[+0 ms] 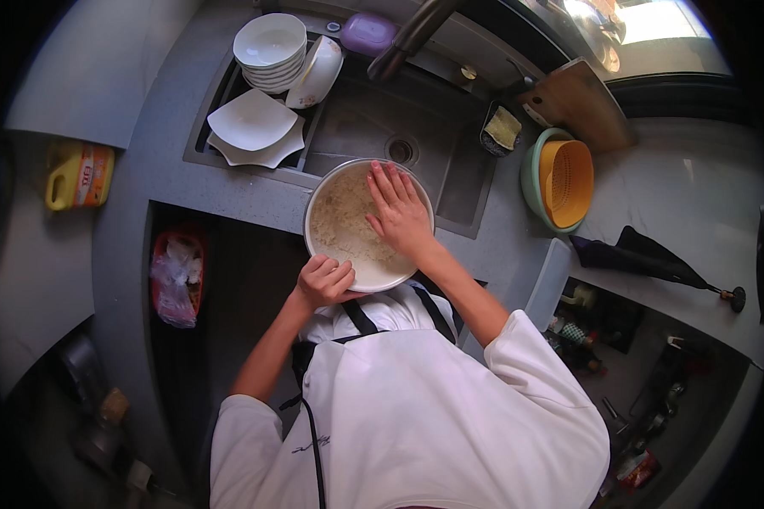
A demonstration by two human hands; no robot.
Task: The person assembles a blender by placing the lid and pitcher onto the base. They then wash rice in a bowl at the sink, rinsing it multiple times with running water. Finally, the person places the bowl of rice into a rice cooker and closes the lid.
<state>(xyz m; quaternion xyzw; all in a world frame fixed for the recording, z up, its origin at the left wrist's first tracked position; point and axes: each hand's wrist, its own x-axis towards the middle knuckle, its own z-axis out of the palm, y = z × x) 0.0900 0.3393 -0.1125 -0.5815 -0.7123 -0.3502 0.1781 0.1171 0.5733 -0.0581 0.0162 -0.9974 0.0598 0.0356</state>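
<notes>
A round, metal-rimmed pot (389,277) is at the front edge of the sink, close against my body. Pale grains (344,207), which look like rice, are spread inside it. My left hand (325,280) grips the near-left rim, the thumb on the outer side. Over the right part of the pot, my right hand (398,210) lies palm down with its fingers extended and slightly apart. Its fingertips reach towards the far wall; whether they touch the grains I cannot tell.
Beyond the pot is a metal sink (369,121) under a dark faucet (414,35). Stacked white bowls (270,41) and plates (251,121) stand left. To the right are a sponge (503,127), colander (566,181), cutting board (579,105) and folded umbrella (636,257). An open cabinet drawer (547,286) juts out.
</notes>
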